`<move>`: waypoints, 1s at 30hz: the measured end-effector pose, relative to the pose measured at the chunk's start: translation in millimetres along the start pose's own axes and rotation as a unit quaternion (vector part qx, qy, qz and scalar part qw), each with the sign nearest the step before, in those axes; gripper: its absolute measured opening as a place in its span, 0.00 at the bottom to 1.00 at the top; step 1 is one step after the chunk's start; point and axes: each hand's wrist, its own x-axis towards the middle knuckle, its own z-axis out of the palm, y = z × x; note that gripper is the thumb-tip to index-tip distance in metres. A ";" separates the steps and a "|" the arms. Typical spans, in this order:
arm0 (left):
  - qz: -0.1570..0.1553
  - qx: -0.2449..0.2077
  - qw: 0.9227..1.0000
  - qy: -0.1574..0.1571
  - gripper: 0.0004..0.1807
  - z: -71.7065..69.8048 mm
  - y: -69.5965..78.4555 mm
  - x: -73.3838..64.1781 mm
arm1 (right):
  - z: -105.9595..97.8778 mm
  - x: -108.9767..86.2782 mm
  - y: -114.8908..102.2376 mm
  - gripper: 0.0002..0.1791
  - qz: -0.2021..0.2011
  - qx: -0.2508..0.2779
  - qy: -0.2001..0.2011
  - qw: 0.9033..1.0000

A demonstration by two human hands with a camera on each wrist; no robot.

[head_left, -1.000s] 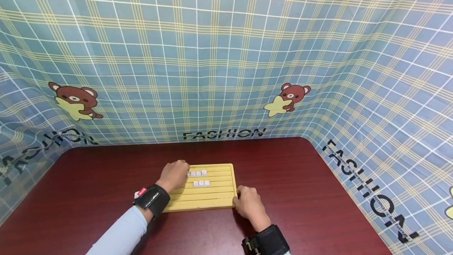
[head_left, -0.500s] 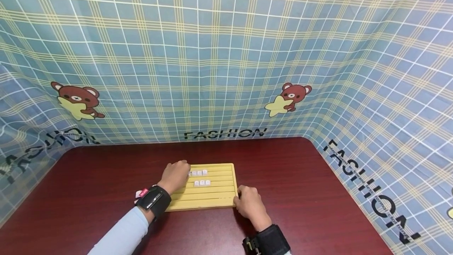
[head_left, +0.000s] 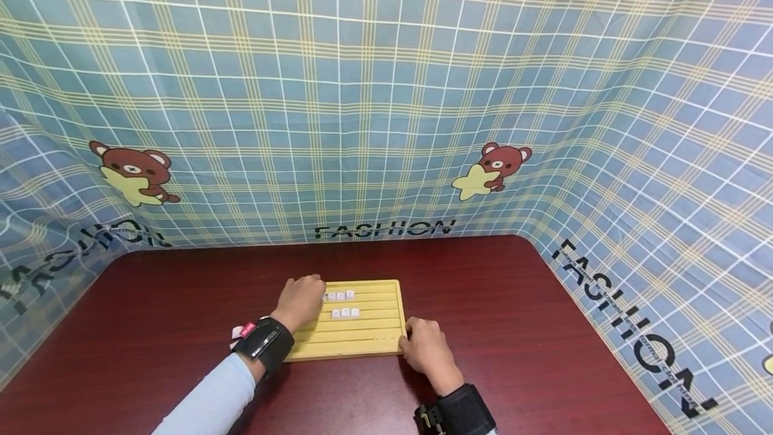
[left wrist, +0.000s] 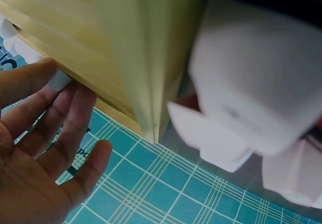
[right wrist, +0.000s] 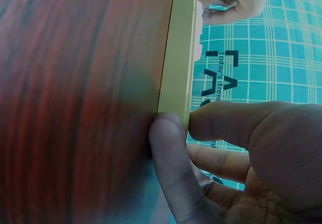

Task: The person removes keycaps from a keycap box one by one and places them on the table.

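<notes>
Yellow board (head_left: pixel 362 335): lies before you on the dark red table (head_left: pixel 513 327), grooved side up
Your left hand (head_left: pixel 300 302): at the board's 10 o'clock, thumb and fingers pinching a white tile (left wrist: pixel 60 80)
Your right hand (head_left: pixel 425 348): at 4 o'clock, thumb and finger gripping the board's edge
Upper tiles (head_left: pixel 341 296): in a row toward 12 o'clock
Three tiles (head_left: pixel 345 313): side by side near the centre

Blue plaid cloth (head_left: pixel 362 109) with bear prints (head_left: pixel 503 155) behind a dark red table (head_left: pixel 495 294).
</notes>
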 end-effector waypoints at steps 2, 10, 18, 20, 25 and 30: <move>0.003 0.008 1.000 0.008 0.05 -1.1 -0.2 -1.5 | 0.3 0.1 -0.8 0.10 0.004 0.002 -0.005 1.000; 0.006 0.016 1.000 0.009 0.04 -5.4 -6.5 -7.1 | 2.8 -0.2 -2.5 0.10 0.010 0.014 -0.022 1.000; -0.001 0.015 1.000 0.012 0.03 -16.7 -17.9 -10.2 | 1.0 0.4 -1.5 0.12 0.004 0.003 -0.010 1.000; -0.002 0.015 1.000 0.015 0.03 -20.9 -20.5 -12.2 | 0.2 0.4 -1.4 0.13 0.005 0.003 -0.012 1.000; -0.009 0.011 1.000 0.011 0.02 -31.5 -29.8 -18.5 | -1.3 0.6 -1.2 0.14 0.006 0.008 -0.020 1.000; -0.020 0.003 1.000 0.011 0.02 -40.7 -42.9 -28.3 | -0.9 -0.2 -0.9 0.15 0.000 0.007 -0.014 1.000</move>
